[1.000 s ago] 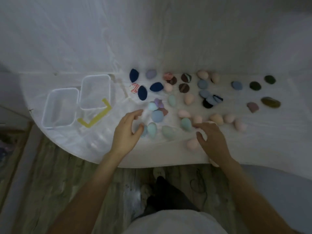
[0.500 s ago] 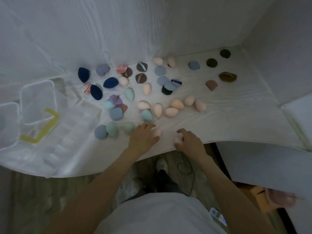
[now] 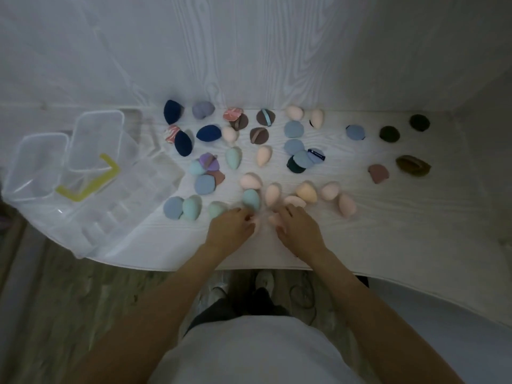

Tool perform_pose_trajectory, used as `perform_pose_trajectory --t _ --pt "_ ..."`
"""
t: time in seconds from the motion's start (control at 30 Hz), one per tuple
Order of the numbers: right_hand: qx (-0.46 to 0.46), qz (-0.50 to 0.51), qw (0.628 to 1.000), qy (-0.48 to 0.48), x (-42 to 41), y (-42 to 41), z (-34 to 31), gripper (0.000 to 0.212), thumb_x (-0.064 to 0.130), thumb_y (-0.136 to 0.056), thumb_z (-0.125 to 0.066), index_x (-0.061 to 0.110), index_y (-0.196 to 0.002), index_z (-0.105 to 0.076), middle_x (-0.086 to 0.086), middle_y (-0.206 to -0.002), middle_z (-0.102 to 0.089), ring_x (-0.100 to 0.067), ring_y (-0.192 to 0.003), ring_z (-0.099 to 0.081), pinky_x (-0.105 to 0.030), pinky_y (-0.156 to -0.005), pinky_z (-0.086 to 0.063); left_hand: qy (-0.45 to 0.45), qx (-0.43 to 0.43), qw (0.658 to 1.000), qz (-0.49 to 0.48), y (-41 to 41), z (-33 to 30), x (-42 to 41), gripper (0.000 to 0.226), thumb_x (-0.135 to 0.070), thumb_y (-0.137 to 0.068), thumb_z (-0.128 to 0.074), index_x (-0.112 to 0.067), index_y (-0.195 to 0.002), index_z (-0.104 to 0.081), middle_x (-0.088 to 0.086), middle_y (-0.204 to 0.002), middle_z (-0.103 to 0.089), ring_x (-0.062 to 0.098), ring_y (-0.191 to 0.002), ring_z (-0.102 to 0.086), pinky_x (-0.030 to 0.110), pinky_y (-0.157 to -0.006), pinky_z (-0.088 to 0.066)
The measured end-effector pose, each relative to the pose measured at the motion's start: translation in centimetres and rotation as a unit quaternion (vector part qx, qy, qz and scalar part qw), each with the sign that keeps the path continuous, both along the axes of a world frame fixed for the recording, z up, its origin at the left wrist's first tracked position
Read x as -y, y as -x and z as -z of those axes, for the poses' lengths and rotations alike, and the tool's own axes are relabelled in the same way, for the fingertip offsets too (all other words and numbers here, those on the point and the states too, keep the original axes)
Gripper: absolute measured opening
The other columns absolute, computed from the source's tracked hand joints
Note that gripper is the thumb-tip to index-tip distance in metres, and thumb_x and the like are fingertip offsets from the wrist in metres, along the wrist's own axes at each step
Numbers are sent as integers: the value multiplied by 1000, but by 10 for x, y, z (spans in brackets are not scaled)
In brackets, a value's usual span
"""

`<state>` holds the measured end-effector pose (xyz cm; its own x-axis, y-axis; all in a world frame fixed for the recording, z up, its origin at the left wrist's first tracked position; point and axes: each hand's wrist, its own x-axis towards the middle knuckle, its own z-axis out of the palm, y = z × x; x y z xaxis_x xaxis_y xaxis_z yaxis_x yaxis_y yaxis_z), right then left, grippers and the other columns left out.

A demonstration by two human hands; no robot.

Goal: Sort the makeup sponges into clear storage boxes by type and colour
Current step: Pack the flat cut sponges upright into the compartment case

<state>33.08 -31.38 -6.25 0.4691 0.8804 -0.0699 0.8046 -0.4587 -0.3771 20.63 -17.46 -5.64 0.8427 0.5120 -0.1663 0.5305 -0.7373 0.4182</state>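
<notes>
— So, which way would you gather these?

— Start at the far left: the clear storage boxes stand well to the left of the left hand, with nothing in them that I can make out. I'd judge it best to pick one kind at a time, the pale pink egg-shaped ones, and carry them over in one go.

— And the left hand itself?

— It lies on the table, fingers curled over a pink sponge at its fingertips; whether it truly grips it I cannot tell. A teal sponge sits just beyond its fingers, and two more teal ones and a blue one lie just to its left.

— The right hand?

— Fingers bent round another pink sponge between the two hands; it looks held. More peach and pink sponges lie just beyond and to its right.

— Any care needed?

— Probably keep the teal one out of the scoop, and leave the flat puffs farther back for another box.
</notes>
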Motion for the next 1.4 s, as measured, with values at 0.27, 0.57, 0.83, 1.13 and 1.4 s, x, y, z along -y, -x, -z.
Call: perform_pose_trajectory --t 0.27,0.57,0.83,1.13,1.4 --pt "28 -24 995 -98 -13 -38 -20 23 15 -79 -64 8 -100 -64 -10 -96 -64 -27 -86 -56 -36 -76 -45 -12 56 998 -3 -2 6 -11 29 -27 -80 -67 -11 -103 -66 10 -95 -65 28 -78 -63 33 -58 -47" --pt "-80 155 977 124 -76 -153 -15 54 30 -87 -58 20 -137 -40 -15 -141 -31 -40 -122 -34 -47 -95 -37 40 122 992 -14 -78 -13 -67 33 -21 -87 -57 -10 -118 -60 11 -115 -60 31 -103 -54 41 -81 -47" --pt "-108 178 977 40 -59 -169 5 54 21 -77 -73 14 -126 -53 -20 -131 -40 -36 -118 -42 -30 -89 -28 -27 41 994 95 -206 10 -62 40 -16 -90 -51 -8 -129 -51 18 -121 -58 36 -106 -50 41 -87 -37" --pt "-55 159 982 -84 -44 -163 4 39 -7 -82 -51 9 -117 -60 -18 -115 -56 -33 -100 -55 -29 -83 -37 -101 -39 992 64 -235 27 -59 41 -24 -89 -53 -13 -128 -48 13 -120 -52 30 -108 -47 38 -86 -33" --pt "-92 149 962 -211 -55 -130 -37 35 -6 -91 -47 1 -124 -54 -15 -118 -61 -18 -103 -56 -12 -89 -37 56 226 972 -3 -169 -23 -85 23 -27 -80 -59 -7 -87 -66 12 -85 -61 25 -78 -55 22 -69 -33"
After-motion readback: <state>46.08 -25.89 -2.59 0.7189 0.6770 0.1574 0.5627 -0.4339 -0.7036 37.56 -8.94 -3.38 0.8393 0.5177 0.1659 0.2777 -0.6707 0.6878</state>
